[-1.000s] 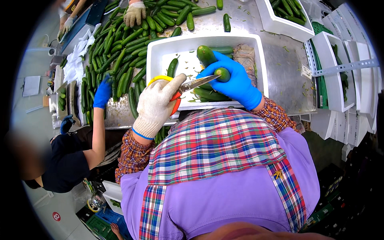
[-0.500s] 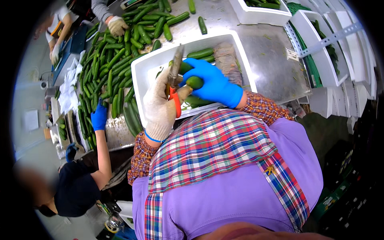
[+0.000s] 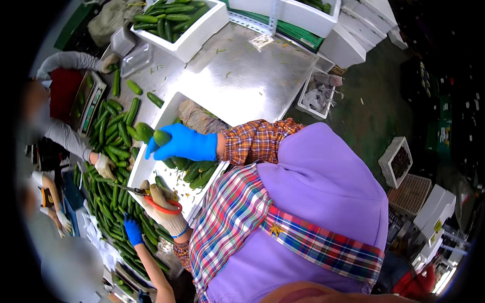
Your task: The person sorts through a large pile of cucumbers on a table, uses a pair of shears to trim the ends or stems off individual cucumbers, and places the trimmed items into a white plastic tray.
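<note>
My left hand (image 3: 164,214), in a white knit glove, holds scissors (image 3: 177,206) by their orange handles, blades pointing left over the near-left rim of a white foam box (image 3: 169,108). My right hand (image 3: 187,144), in a blue glove, grips two cucumbers (image 3: 161,138) above that box. Their ends point left, and my palm hides the rest. Below my right wrist, more cucumbers (image 3: 202,177) lie in the box, with small yellowish scraps on its floor. A greyish-brown rolled bundle (image 3: 199,117) rests at the box's far end.
A large cucumber pile (image 3: 103,197) covers the table's left side. Co-workers' gloved hands, one white (image 3: 104,166) and one blue (image 3: 133,231), reach into it. A full white box (image 3: 202,30) stands on the far side of the metal table (image 3: 252,65), near a clear plastic tray (image 3: 136,58).
My view has turned to the right, so the scene is shifted and tilted. My hands have moved apart; the scissors now point left, away from the cucumbers in my right hand.
</note>
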A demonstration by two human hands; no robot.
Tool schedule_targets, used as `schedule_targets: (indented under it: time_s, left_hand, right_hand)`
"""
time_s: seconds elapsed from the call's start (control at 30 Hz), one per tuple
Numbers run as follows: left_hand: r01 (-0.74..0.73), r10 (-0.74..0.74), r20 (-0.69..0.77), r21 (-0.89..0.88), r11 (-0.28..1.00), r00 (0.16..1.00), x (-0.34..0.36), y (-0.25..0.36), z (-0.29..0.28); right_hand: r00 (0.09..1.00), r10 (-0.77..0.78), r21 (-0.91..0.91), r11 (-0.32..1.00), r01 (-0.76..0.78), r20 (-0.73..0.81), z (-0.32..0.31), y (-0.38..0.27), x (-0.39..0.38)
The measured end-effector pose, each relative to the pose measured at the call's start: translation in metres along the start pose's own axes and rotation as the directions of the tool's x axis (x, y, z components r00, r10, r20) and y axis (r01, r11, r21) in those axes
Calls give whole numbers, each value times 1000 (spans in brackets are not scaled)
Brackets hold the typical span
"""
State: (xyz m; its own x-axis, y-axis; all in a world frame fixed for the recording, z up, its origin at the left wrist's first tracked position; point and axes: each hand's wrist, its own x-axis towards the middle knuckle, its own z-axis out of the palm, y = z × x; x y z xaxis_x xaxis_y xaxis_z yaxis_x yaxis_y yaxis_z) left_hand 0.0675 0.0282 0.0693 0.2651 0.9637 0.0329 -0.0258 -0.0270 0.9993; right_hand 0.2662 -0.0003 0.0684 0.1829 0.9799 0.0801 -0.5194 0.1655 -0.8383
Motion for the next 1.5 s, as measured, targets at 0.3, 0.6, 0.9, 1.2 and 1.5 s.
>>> schedule_targets:
  time_s: [0.3, 0.6, 0.9, 1.2, 1.5]
  left_hand:
    - [-161, 82, 177, 503, 849, 981, 8, -25, 41]
    - [-75, 32, 138, 322, 944, 990, 21, -28, 43]
    - [-121, 113, 42, 314, 942, 993, 14, 3, 21]
    - [-409, 361, 255, 786, 464, 897, 2, -12, -7]
    - [-459, 389, 309, 798, 390, 868, 2, -12, 1]
  right_hand:
    - [956, -51, 158, 982, 101, -290, -5, 35, 21]
    - [944, 76, 360, 932, 47, -322, -15, 51, 32]
    - [968, 253, 876, 468, -117, -6, -62, 53, 41]
    - [916, 402, 945, 297, -138, 8, -41, 20, 18]
    - [904, 417, 831, 532, -164, -88, -24, 1, 6]
